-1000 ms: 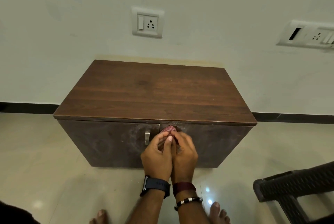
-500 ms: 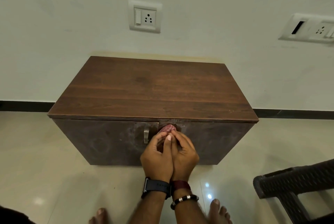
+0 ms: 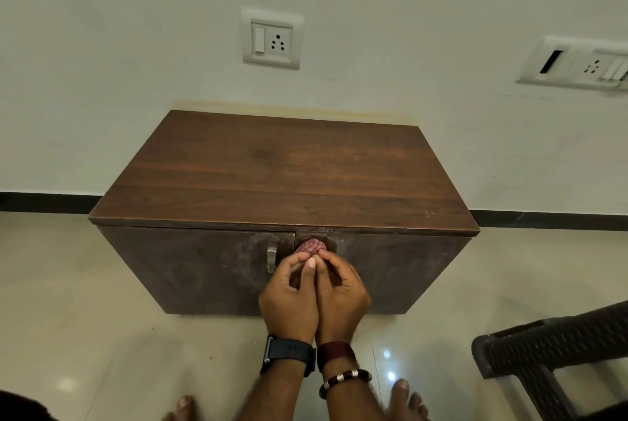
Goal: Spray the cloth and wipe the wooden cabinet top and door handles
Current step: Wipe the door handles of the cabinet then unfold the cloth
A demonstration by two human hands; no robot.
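Bunched into a small wad, the cloth (image 3: 310, 246) is pinched between both hands at the top of the cabinet front (image 3: 390, 271), apparently wrapped over the right door's handle so it can be rubbed. Left hand (image 3: 289, 298) and right hand (image 3: 343, 295) are curled together around it. At nine o'clock, the other handle (image 3: 271, 259) is left bare.

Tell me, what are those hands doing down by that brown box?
A person is cleaning a low wooden cabinet. Both hands, the left hand and the right hand, are pressed together at the front, holding a small red checked cloth bunched up around where the right door's handle would be. The left door's metal handle is bare beside them. Nothing lies on the cabinet top.
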